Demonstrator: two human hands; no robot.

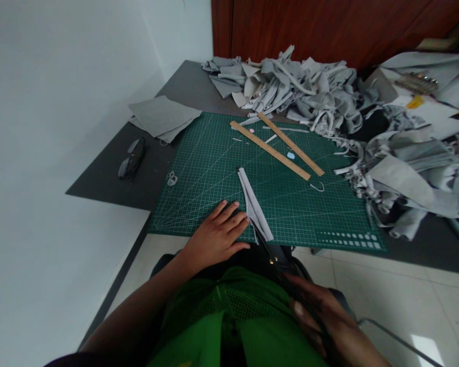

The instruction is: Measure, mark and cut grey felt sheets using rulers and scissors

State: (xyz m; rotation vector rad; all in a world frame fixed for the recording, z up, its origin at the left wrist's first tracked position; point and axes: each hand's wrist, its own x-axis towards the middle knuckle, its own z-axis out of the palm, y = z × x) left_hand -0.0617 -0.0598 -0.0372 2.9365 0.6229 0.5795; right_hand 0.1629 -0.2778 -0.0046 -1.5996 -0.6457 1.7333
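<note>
A narrow folded piece of grey fabric [257, 208] lies slanted on the green cutting mat [206, 173], close to the mat's front edge. My left hand [222, 235] rests flat on the mat, fingers spread, with its fingertips at the left side of the fabric. In my right hand [323, 311], low at the front, are large black scissors [271, 259], my fingers wrapped round the handles. Their blades point up and left to the lower end of the fabric, where a thin sliver hangs along the left side. The blade tips are partly hidden near my left fingertips.
Two wooden rulers [271, 150] lie crosswise on the mat. A large heap of grey fabric scraps [309, 92] fills the back, and more scraps [416, 183] cover the right. Glasses [132, 158] and flat grey pieces [164, 117] lie left, beside a white wall [61, 102].
</note>
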